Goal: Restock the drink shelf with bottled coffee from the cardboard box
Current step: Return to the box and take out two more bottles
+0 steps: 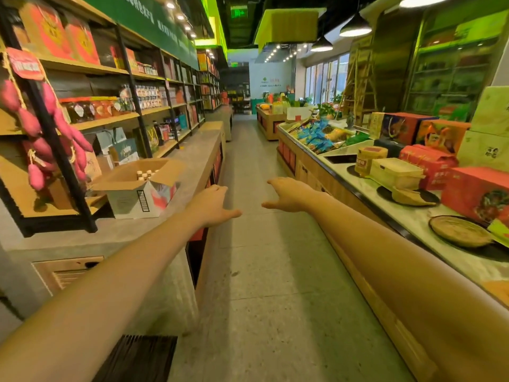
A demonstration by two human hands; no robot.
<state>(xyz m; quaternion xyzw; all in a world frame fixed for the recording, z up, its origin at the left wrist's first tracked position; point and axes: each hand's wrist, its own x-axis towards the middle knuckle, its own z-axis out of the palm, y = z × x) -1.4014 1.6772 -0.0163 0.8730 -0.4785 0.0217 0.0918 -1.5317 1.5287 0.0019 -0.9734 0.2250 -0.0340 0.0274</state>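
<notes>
Both bare forearms extend forward over the aisle floor [261, 271]. The left hand [213, 205] is nearest the grey counter [190, 161], palm down, thumb pointing right, fingers loosely spread; it holds nothing and touches nothing. The right hand [289, 195] mirrors it, thumb pointing left, fingers relaxed and apart, empty. The two thumbs are near each other but apart.

Left of the left hand, the cardboard box [137, 188] sits on the counter, flaps open upward. Inside stand the coffee bottles [144, 175], upright, long axis vertical, caps up. Beyond the box, the drink shelf [165, 128] carries dark bottles.
</notes>
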